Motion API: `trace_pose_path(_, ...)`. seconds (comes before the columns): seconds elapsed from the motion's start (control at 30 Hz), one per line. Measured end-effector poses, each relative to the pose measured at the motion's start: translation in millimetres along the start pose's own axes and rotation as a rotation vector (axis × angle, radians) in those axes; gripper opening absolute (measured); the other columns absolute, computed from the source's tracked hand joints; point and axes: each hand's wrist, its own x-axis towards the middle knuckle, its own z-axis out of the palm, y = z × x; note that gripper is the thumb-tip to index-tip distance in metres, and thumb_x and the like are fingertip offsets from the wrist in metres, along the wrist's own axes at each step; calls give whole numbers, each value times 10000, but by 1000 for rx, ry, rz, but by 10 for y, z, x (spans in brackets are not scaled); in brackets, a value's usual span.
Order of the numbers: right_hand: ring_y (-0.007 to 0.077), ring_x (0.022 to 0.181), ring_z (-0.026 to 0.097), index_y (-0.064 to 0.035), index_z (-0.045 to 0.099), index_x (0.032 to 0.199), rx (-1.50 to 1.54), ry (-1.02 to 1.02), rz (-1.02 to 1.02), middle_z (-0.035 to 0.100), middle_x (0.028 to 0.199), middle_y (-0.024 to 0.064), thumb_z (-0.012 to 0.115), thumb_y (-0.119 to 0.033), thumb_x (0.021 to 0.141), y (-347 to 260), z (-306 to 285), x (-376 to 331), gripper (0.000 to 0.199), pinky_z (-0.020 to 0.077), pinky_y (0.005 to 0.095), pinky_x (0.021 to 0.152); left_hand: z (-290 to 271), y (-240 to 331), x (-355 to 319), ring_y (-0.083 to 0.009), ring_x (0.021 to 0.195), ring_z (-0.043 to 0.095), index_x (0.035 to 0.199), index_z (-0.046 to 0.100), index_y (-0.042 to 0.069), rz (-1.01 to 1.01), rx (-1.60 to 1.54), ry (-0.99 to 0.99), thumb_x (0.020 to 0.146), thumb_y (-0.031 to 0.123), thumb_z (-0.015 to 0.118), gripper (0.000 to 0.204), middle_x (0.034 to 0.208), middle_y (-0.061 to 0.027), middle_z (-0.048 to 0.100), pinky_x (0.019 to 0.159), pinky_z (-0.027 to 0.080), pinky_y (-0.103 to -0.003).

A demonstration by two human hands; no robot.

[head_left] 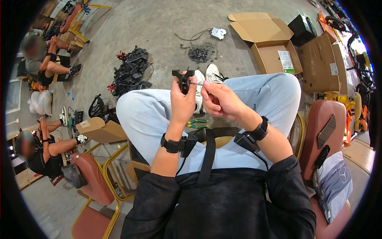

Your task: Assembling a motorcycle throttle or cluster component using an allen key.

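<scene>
My left hand grips a black bracket-like part upright between my knees, its forked top sticking up past the fingers. From the right, my right hand pinches a thin metal rod-like tool between thumb and forefinger. The tool's tip meets the side of the black part; the fingers cover its other end, so its exact kind does not show. Below my hands, between my thighs, lie green-handled pliers.
Ahead on the concrete floor are a heap of black parts and cables, a smaller pile of dark pieces and a white device. An opened cardboard box lies right. Two people sit at left. A chair holds a phone.
</scene>
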Motion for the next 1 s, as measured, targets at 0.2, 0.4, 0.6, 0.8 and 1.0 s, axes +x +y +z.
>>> trace_pose_path(0.2,85,369,318,-90,476,779,9,-49,-11,361,455,-12,360,-390,992,13,19,-15,386,237,224,346,-4,-17,8,-49,623,470,1046,525,7,-17,-24,2,891,119,603,206,814,0,547,554,389,-192)
trace_pose_path(0.4,86,367,310,-92,469,768,31,-104,-7,350,445,-17,354,-394,993,15,17,-20,393,238,231,343,-17,-51,7,-48,627,475,1047,526,11,7,-10,3,893,134,607,213,817,-4,549,558,393,-191)
trace_pose_path(0.6,90,376,316,-96,467,765,59,-76,-8,347,452,-23,355,-390,993,-8,-10,-18,388,246,231,360,0,10,-7,-49,637,476,1057,521,13,39,93,-7,897,160,607,234,822,-4,554,572,399,-197)
trace_pose_path(0.8,40,452,332,-45,508,794,-415,130,-268,398,543,-38,420,-243,991,115,40,43,293,255,212,420,11,53,-19,-44,658,483,1064,515,9,57,125,-22,900,165,604,243,839,-7,563,590,409,-198)
trace_pose_path(1.0,32,464,318,-47,519,763,-432,152,-285,388,554,-58,448,-244,983,98,33,34,304,236,210,429,-22,7,-18,-66,729,502,1074,491,3,-25,103,-88,907,187,591,267,843,-12,549,649,432,-226)
